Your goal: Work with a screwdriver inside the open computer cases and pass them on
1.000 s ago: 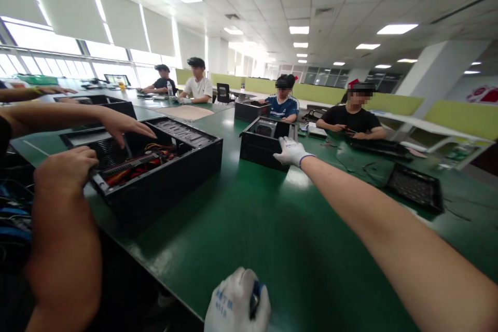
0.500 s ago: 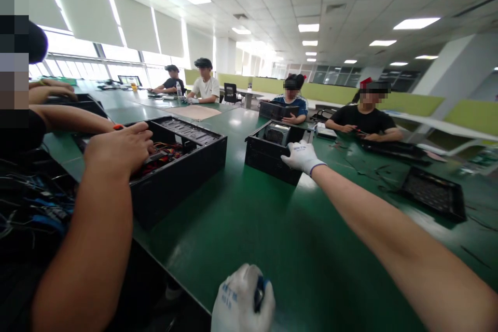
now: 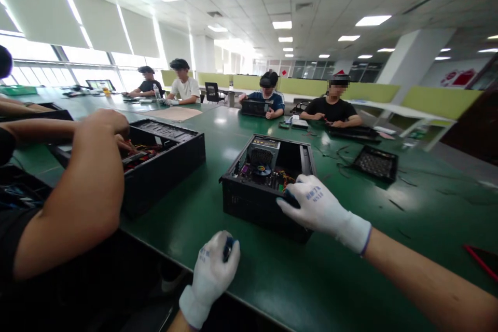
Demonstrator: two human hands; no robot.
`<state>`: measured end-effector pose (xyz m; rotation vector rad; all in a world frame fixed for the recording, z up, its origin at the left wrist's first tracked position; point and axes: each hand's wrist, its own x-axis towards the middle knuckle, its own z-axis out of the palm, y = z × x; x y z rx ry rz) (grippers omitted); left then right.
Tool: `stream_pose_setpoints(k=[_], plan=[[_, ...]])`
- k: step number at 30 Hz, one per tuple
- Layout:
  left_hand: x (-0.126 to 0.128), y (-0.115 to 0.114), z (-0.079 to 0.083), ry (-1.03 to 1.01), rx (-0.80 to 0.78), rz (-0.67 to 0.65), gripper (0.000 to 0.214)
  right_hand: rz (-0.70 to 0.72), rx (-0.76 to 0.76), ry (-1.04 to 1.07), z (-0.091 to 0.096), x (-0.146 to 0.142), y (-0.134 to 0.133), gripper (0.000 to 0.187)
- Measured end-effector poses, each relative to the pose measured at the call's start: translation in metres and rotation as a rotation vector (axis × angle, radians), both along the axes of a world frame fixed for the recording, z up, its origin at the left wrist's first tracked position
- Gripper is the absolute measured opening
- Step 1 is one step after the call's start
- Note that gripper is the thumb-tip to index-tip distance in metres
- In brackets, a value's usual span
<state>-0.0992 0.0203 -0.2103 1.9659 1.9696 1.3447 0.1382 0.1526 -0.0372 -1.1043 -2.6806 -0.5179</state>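
Observation:
In a white glove, my right hand (image 3: 317,207) grips the near right edge of an open black computer case (image 3: 252,199), thumb outside and fingers over the rim. Inside the case show a power supply (image 3: 264,153), a round fan (image 3: 261,170) and coloured wires (image 3: 287,179). My left hand (image 3: 213,264), also gloved, is closed near the table's front edge. Out of its fist peeks a small dark blue and black object (image 3: 229,247); too little of it shows to name its kind.
To the left, a co-worker's bare arm (image 3: 97,176) reaches into another open black case (image 3: 167,176). A black perforated panel (image 3: 375,163) and loose cables lie right on the green table (image 3: 350,254). Other people sit along the far side, one holding a dark case (image 3: 254,106).
The computer case has come nearer along the table with my right hand on it. My left hand stays closed on its small object. The whole view has turned somewhat to the right.

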Motion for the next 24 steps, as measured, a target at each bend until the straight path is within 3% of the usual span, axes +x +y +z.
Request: stream_pose_setpoints(k=[3,6,9,12,15,17,20,24], plan=[[-0.002,-0.008,0.006,-0.005,0.095,0.012,0.016,0.041,-0.079,0.051,0.003,0.028,-0.045,0.045],[-0.001,-0.027,0.023,0.012,0.219,0.027,0.013,0.086,-0.133,0.098,0.005,0.053,-0.081,0.04],[0.006,-0.049,0.059,0.041,0.319,-0.03,0.003,0.141,-0.166,0.137,0.005,0.074,-0.11,0.033],[0.018,-0.066,0.107,0.087,0.343,-0.146,0.008,0.193,-0.173,0.173,0.006,0.089,-0.133,0.025],[0.033,-0.07,0.15,0.208,0.246,-0.273,0.006,0.232,-0.148,0.206,0.007,0.099,-0.152,0.019],[0.043,-0.067,0.168,0.306,0.161,-0.378,0.003,0.242,-0.125,0.221,0.008,0.104,-0.161,0.018],[0.056,-0.063,0.178,0.431,0.068,-0.517,0.009,0.248,-0.099,0.231,0.009,0.107,-0.172,0.018],[0.066,-0.069,0.178,0.523,-0.065,-0.536,0.013,0.254,-0.072,0.278,0.009,0.108,-0.182,0.02]])
